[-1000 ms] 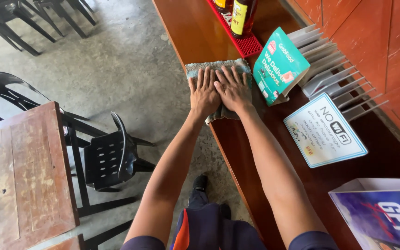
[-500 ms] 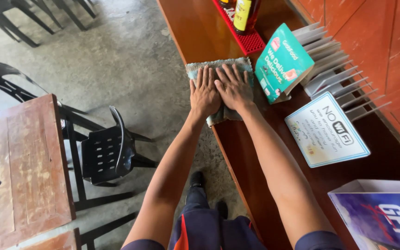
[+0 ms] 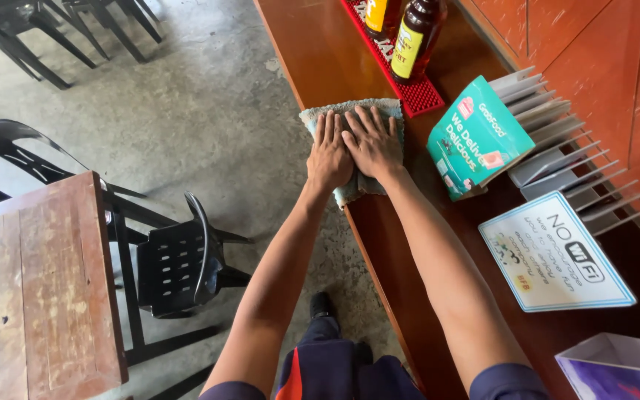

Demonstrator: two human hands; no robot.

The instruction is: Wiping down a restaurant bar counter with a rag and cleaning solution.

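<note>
A grey-green cloth (image 3: 314, 117) lies on the brown wooden counter (image 3: 320, 52) near its front edge. My left hand (image 3: 330, 152) and my right hand (image 3: 370, 141) press flat on the cloth side by side, fingers spread and pointing away from me. Part of the cloth hangs over the counter's edge below my left hand.
A red bar mat (image 3: 415, 92) with two bottles (image 3: 416, 37) sits just beyond the cloth. To the right stand a teal card stand (image 3: 475, 137), a white metal rack (image 3: 557, 148) and a white sign (image 3: 557, 255). A black chair (image 3: 179, 259) and a wooden table (image 3: 31, 289) are at left.
Both hands stay flat on the cloth; it has slid a little along the counter toward the red mat, and the view has shifted slightly.
</note>
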